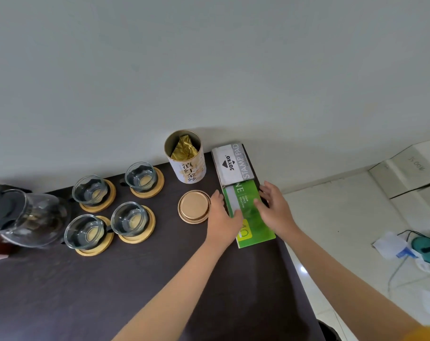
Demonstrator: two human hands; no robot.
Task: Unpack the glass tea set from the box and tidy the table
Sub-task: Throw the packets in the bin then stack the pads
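Both hands flank the green box (252,212) at the tabletop's (160,279) right edge: left hand (221,217) and right hand (274,209) press its sides, fingers straight. Four glass cups (129,219) on wooden coasters (147,230) stand left beside the glass teapot (29,217).

clear glass cups (131,219) on wooden coasters (137,236); matt dark table (135,279); glossy green box (252,217).

The scene is lit evenly by soft, bright light. A faint shadow is cast on the wall (209,70) behind the tin (187,163). A small glare spot is seen on the floor (303,269). Straight edges are bent by wide-angle distortion, and the jug (24,217) at the left edge is slightly blurred.
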